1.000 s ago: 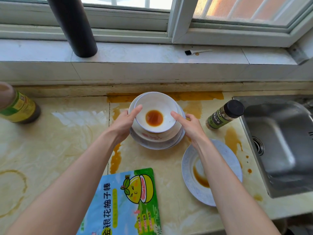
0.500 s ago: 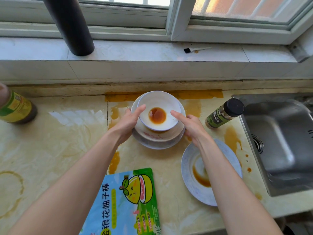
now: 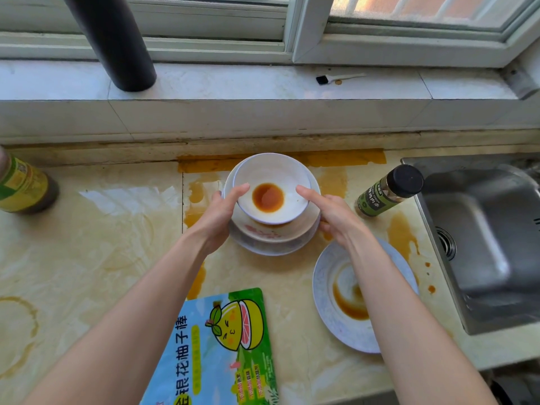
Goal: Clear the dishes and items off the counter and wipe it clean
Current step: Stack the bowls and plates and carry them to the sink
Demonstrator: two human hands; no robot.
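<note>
A stack of dishes (image 3: pixel 271 245) stands at the back middle of the stained counter (image 3: pixel 87 244). It is a wide plate, a shallow bowl with a red pattern, and on top a small white bowl (image 3: pixel 271 171) holding a pool of brown sauce. My left hand (image 3: pixel 217 217) grips the stack's left side, thumb on the top bowl's rim and fingers round the plate edge. My right hand (image 3: pixel 333 214) grips the right side the same way. A grey plate (image 3: pixel 330 302) smeared with sauce lies under my right forearm.
A spice jar with a black cap (image 3: pixel 385 194) stands between the stack and the steel sink (image 3: pixel 482 244). A dark sauce bottle (image 3: pixel 23 185) is at the far left, a snack packet (image 3: pixel 222 346) at the front edge. Sauce puddles ring the stack. A black pipe (image 3: pixel 114 42) rises from the sill.
Both hands have closed in round the stack, with the fingers lower on the plate edge. The top bowl has shifted slightly to the right and sits more level.
</note>
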